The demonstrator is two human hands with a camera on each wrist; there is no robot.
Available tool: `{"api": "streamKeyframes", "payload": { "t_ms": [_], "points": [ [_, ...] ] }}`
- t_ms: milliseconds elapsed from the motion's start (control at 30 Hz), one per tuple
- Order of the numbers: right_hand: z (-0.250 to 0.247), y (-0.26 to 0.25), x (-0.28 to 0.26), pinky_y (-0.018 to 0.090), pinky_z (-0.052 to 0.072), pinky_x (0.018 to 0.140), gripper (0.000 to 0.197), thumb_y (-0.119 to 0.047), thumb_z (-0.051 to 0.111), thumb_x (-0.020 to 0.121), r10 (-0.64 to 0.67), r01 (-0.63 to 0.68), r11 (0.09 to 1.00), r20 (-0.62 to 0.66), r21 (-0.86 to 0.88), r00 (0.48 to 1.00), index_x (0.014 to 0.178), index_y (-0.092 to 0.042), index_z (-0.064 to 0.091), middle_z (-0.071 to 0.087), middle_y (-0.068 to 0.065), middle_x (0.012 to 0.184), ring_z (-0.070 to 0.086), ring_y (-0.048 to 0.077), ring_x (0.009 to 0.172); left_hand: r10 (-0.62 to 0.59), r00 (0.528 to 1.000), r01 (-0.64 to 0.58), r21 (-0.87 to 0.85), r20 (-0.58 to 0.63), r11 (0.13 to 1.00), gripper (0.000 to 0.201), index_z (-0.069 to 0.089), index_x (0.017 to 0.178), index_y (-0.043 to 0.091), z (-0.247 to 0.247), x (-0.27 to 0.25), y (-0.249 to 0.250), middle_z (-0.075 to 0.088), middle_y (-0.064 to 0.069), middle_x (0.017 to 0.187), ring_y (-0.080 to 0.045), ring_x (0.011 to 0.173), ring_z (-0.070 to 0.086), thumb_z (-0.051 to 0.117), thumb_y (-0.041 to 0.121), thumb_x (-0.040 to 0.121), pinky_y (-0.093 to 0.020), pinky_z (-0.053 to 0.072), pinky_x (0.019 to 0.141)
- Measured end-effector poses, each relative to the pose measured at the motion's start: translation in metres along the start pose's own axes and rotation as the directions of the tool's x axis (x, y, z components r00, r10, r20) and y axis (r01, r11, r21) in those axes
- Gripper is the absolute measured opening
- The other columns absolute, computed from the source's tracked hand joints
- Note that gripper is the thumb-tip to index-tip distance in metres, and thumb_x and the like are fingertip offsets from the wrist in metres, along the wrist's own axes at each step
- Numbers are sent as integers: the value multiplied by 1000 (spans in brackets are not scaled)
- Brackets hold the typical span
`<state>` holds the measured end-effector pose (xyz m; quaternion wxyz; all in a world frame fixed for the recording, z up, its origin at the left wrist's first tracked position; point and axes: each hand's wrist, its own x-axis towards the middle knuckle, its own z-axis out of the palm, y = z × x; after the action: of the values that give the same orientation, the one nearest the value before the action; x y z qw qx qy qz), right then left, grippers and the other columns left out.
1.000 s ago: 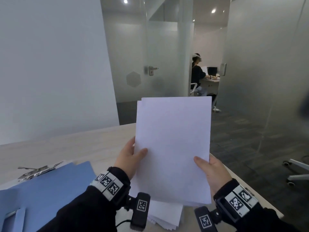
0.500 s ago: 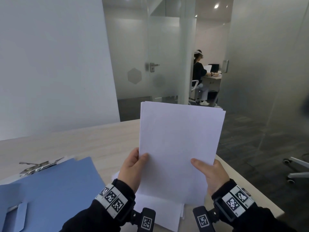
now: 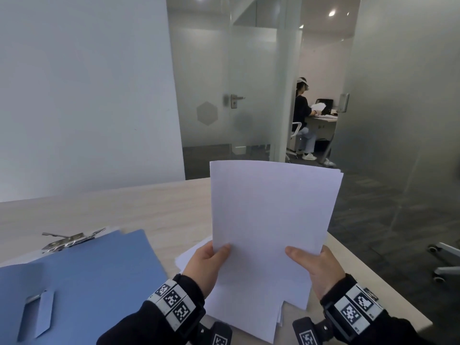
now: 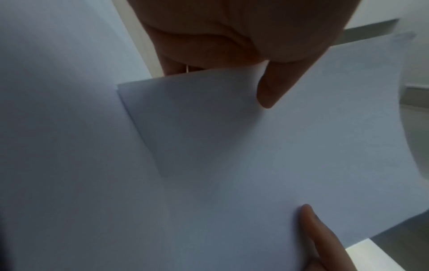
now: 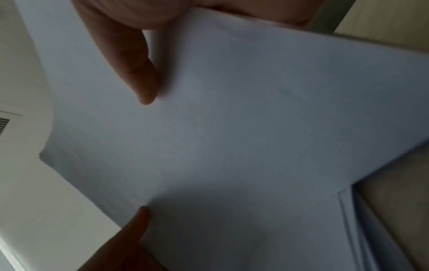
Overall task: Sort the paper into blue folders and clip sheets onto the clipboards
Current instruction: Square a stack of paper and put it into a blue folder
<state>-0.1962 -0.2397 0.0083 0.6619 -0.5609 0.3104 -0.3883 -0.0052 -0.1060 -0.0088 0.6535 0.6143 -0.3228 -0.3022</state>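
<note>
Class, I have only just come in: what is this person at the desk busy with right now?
A person holds a stack of white paper sheets upright above the pale wooden desk, the left hand and the right hand each pinching a lower side. More loose white sheets lie on the desk beneath. A blue folder lies to the left, over a clipboard with a metal clip. Nothing is filed or clipped yet.
</note>
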Motion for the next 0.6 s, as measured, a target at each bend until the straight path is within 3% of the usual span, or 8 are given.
{"api": "streamKeyframes", "payload": {
  "t_ms": [133,233,367,500,600],
  "points": [
    [9,-5,-2,39,54,69,11,-4,64,86,26,-26,1000,23,-7,999,94,-4,72,77,16,88,72,32,79,6,998,-4,38,-55,999,22,74,94,19,-10,-4,6,78,2,92,-21,91,71,52,18,96,-36,55,86],
    [22,-7,-4,38,53,72,15,-10,59,91,14,-4,995,102,-102,995,95,-8,73,78,11,89,72,28,82,3,988,-1,14,-153,1000,21,74,94,22,-28,-9,11,78,1,95,-25,95,70,53,21,96,-42,53,89],
    [57,3,-6,35,54,82,17,-17,57,94,-2,62,959,215,-276,977,98,-18,73,78,-3,93,72,17,88,-62,972,50,-60,-229,997,21,72,100,17,-67,-23,14,78,-4,97,-25,91,71,53,23,96,-42,54,84],
    [104,20,-7,29,54,80,17,-17,55,95,17,106,927,323,-361,946,98,-22,71,78,-8,93,72,10,88,-161,947,152,-54,-278,987,21,69,105,13,-117,-47,12,77,-8,99,-29,93,72,54,23,95,-45,57,84],
    [140,35,-5,23,51,71,17,-15,54,96,81,83,921,394,-381,916,98,-22,69,77,-8,94,72,9,85,-201,922,210,-9,-331,978,17,65,105,17,-158,-72,16,74,-8,103,-29,95,70,53,23,96,-46,58,84]
  ]
}}
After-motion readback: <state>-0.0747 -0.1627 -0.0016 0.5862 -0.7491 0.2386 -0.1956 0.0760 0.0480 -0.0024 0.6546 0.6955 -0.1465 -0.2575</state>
